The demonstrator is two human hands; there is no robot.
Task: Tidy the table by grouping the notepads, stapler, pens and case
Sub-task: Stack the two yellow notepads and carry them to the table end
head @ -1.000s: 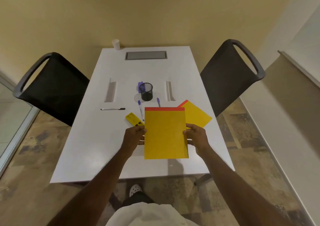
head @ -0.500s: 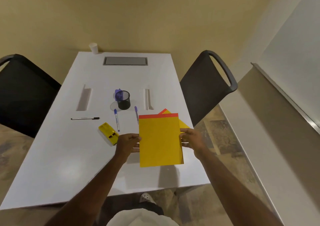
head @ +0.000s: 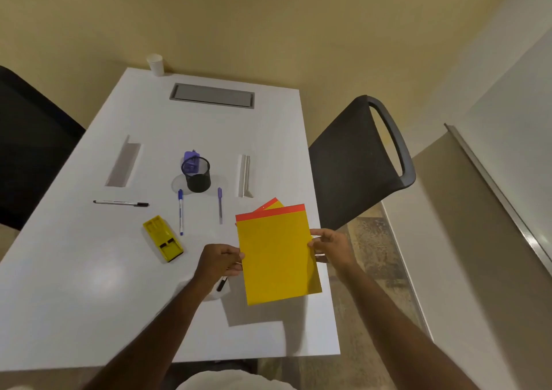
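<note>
Both hands hold a yellow notepad with a red top strip (head: 277, 255) by its side edges, just above the near right part of the white counter (head: 89, 270): the left hand (head: 219, 259) pinches the left edge with curled fingers, and the right hand (head: 330, 247) pinches the right edge between thumb and fingers. Gripping both sides keeps the pad flat and square, probably so it can be laid onto the second yellow notepad (head: 273, 204), whose red corner shows from under its far edge. Left of the pads lie a purple pen (head: 220, 206), a blue-capped pen (head: 180, 215), a black-and-white pen (head: 121, 203) and a yellow plastic stapler (head: 162, 238), spread apart, near a black mesh cup (head: 197, 174) mid-counter.
</note>
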